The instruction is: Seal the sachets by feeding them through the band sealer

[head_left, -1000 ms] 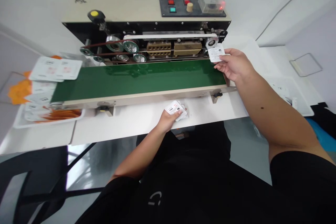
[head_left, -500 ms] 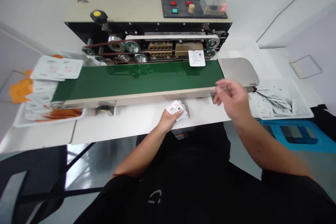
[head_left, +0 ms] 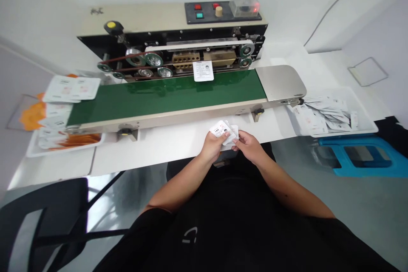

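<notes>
My left hand (head_left: 213,146) is closed round a small stack of white printed sachets (head_left: 221,129), its thumb lying across the top one. At the right side of that stack, my right hand (head_left: 250,146) pinches the edge of a sachet (head_left: 234,131) between thumb and fingers. Both hands are close together just in front of the table edge. Beyond them, a single sachet (head_left: 203,72) hangs from the band sealer (head_left: 178,46), its lower part over the green conveyor belt (head_left: 165,101).
At the belt's left end lie white sachets (head_left: 70,88) above a tray (head_left: 35,151) with white and orange packets. To the right, a white tray (head_left: 366,123) holds many loose sachets. A blue plastic stool (head_left: 338,165) stands below it. A black chair (head_left: 73,204) is at lower left.
My right hand has come down and left from beside the belt's right end to the stack in my left hand. The sachet in the sealer has travelled left.
</notes>
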Demonstrator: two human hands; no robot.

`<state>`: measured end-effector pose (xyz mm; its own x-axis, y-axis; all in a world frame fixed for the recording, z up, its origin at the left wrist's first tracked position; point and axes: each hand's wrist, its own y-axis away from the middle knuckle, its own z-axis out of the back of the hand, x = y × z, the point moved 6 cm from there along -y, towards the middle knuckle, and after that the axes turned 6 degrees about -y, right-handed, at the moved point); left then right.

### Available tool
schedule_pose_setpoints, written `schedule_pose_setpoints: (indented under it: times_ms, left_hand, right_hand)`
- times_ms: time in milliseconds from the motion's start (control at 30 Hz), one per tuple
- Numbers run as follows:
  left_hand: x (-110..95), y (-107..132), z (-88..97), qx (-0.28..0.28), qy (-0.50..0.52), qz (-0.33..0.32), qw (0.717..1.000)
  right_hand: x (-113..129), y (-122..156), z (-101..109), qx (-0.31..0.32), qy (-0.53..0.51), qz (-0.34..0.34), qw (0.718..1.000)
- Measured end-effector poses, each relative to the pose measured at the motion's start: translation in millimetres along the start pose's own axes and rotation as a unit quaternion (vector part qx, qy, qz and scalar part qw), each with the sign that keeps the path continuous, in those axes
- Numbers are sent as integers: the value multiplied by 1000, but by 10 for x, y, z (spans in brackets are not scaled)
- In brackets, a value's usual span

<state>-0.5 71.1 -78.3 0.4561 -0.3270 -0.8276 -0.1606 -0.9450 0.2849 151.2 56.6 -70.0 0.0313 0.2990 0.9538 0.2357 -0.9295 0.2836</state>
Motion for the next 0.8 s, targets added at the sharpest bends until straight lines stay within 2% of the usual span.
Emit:
schedule_pose_setpoints:
  times_ms: [300, 533, 633, 800]
  left_hand:
    - [-5, -17, 77, -17, -29, 21, 999]
    - [-19, -13, 105, -18, -24, 27, 999]
    - [-7, -3, 102, -18, -27, 45, 998]
    - [72, 52, 68, -1, -43, 90, 995]
  right_hand:
    - [7, 77, 142, -9, -33, 17, 999]
    - [-13, 112, 190, -12, -101, -10, 995]
    - [-40, 122, 235, -44, -122, -17, 991]
    - [-2, 154, 227, -92, -84, 20, 992]
